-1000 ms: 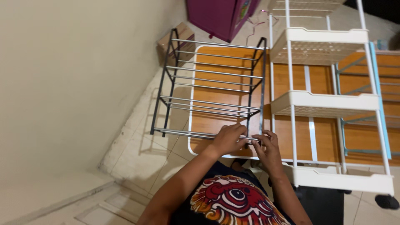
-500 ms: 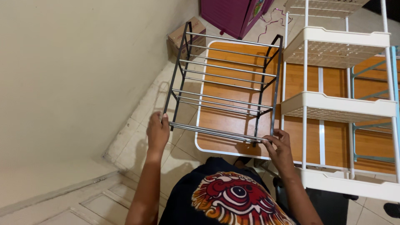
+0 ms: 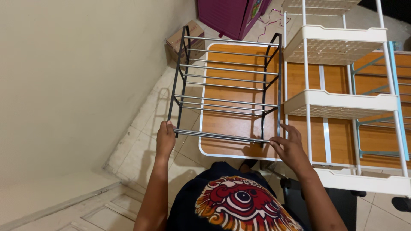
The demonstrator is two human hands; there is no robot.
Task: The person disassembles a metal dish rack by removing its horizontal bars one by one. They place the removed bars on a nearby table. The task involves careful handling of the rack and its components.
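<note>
A black-framed metal rack (image 3: 227,85) with several tiers of silver rods stands in front of me, partly over an orange wooden panel (image 3: 239,124) that lies on the tiled floor. My left hand (image 3: 165,139) grips the near left end of the top tier, at the black post. My right hand (image 3: 287,145) holds the near right end of the same silver rods. Both arms reach forward over my dark shirt with its red printed design.
A white plastic shelving cart (image 3: 342,102) stands right beside the rack. A purple cabinet (image 3: 233,15) and a cardboard box (image 3: 184,38) sit at the far end. A cream wall (image 3: 77,77) runs along the left. A blue-framed rack (image 3: 396,85) is at far right.
My hands started together at the middle of the near rods, then slid apart to the rack's two near corners. The rack now sits closer and larger in view.
</note>
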